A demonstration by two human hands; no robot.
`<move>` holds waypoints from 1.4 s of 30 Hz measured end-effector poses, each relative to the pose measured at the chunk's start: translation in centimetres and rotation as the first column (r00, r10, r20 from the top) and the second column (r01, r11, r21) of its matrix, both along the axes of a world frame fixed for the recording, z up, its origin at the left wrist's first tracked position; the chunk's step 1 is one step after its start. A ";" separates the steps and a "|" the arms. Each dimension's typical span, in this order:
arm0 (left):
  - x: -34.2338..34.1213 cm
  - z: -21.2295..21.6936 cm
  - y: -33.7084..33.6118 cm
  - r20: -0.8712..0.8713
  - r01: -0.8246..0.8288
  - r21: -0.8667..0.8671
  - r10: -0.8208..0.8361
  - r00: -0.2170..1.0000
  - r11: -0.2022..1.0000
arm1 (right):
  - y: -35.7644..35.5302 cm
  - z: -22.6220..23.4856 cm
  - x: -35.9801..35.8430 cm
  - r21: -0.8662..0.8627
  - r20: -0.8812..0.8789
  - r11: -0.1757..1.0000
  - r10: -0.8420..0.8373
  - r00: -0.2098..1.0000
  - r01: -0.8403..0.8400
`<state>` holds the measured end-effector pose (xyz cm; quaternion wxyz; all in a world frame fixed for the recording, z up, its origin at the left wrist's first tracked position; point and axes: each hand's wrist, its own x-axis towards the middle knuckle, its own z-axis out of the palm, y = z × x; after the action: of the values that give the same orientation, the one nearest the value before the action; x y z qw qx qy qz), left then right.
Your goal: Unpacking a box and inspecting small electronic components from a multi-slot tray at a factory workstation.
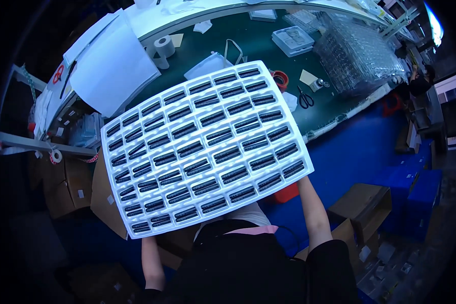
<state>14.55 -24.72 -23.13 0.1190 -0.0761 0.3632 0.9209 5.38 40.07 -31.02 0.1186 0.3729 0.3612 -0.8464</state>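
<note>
Inspector: Surroundings and item, by size?
Me: The green bench (261, 45) is largest, running from twelve to two o'clock beyond my tray; next, the white tray (209, 136) itself, mid-view in front of me, its right end sloping upward, its upper part overlapping the bench in view; a stack of clear plastic packaging (357, 55) at two o'clock; white sheets (111, 66) between ten and eleven.
Inspector: Your arms and fingers?
Me: My left forearm (151, 258) meets the tray's near edge at seven o'clock, my right forearm (314, 213) its corner at four; my fingers are hidden behind the tray, so I cannot tell whether they are clenched or loose on it.
Inspector: Smaller items?
Me: Black scissors (305, 99) at two o'clock; a white tape roll (164, 45) at eleven; smallest, narrow dark pieces (227, 157) in the tray's rows of pockets.
</note>
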 end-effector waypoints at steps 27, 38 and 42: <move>-3.0 14.5 14.8 0.582 0.167 -0.593 0.277 0.764 0.788 | -3.8 2.5 -7.9 0.217 0.289 0.794 0.504 0.814 -0.569; -4.2 13.5 13.2 0.680 -0.102 -0.368 0.343 0.648 0.924 | -5.1 3.9 -7.0 0.499 -0.142 0.806 0.438 0.888 -0.318; -3.3 10.9 11.7 0.608 -0.299 -0.024 0.251 0.753 0.954 | -5.1 5.9 -9.6 0.361 0.290 0.765 0.451 0.844 -0.533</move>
<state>11.26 -12.99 -12.23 0.0946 -0.4140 0.2565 0.8683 -4.21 34.93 -25.12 0.2854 0.3585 0.6105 -0.6460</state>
